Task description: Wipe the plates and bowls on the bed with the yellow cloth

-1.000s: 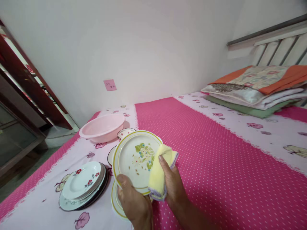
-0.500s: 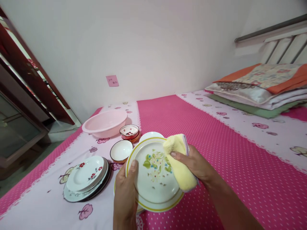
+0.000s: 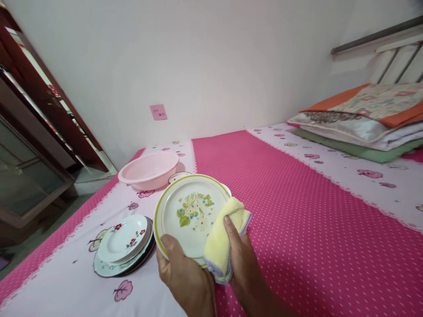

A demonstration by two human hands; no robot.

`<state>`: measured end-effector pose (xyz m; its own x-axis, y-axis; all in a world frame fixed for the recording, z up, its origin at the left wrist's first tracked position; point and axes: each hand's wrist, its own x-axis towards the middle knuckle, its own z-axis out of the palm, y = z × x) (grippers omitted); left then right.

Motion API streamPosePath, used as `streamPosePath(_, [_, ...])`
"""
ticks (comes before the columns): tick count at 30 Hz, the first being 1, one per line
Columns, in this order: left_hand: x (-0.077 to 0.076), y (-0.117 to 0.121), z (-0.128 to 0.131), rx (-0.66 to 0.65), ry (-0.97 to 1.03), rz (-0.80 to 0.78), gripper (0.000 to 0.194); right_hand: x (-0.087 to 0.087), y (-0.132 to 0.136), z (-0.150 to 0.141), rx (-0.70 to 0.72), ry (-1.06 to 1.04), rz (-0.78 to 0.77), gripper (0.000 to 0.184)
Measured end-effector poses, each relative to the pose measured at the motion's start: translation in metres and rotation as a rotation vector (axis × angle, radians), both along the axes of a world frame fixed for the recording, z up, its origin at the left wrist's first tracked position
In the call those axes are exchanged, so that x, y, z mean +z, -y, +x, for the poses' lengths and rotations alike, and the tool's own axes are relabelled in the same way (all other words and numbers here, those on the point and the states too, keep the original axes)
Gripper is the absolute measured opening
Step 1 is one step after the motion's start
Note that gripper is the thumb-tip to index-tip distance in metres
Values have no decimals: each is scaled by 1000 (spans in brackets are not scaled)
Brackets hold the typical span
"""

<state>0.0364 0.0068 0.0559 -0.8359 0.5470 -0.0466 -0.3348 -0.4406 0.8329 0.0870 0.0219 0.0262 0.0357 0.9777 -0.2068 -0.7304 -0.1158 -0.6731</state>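
My left hand (image 3: 185,275) grips the lower rim of a white plate (image 3: 190,213) with a yellow band and a flower print, tilted up toward me. My right hand (image 3: 239,257) is closed on a folded yellow cloth (image 3: 223,240) pressed against the plate's right edge. The plate hides the small bowls behind it, except a sliver of one bowl (image 3: 176,176).
A stack of flowered plates (image 3: 124,242) lies to the left on the pink-and-white bed cover (image 3: 297,211). A pink basin (image 3: 148,169) sits farther back. Folded bedding (image 3: 363,121) is at the far right by a headboard. A dark cabinet (image 3: 29,145) stands left.
The plate has been tipped back up and turned in my left hand. The cloth has slid from the plate's upper right down to its right edge.
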Motion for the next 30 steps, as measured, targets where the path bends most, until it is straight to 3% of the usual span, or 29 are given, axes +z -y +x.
streamPosePath(3, [-1, 4, -8, -138, -77, -39, 55, 8, -11, 25, 40, 111, 72, 75])
streamPosePath(6, [5, 8, -33, -377, -183, -87, 43, 23, -25, 71, 124, 273, 186, 63])
streamPosePath(10, [15, 13, -58, -644, -209, -132, 49, 38, -31, 121, 389, 516, 358, 46])
streamPosePath(13, [16, 19, -58, -841, -207, -249, 61, 39, -30, 130, 597, 596, 425, 43])
streamPosePath(15, [15, 22, -55, -915, -182, -249, 59, 37, -30, 128, 656, 601, 435, 45])
streamPosePath(21, [6, 16, -54, -813, -25, -160, 55, 35, -29, 111, 561, 477, 385, 48])
streamPosePath(26, [-3, 1, -49, -376, 90, -98, 39, 24, -29, 75, 290, 277, 202, 54])
streamPosePath(30, [-7, -3, -28, -134, 121, -85, 41, 10, -16, 34, 85, 175, 55, 61])
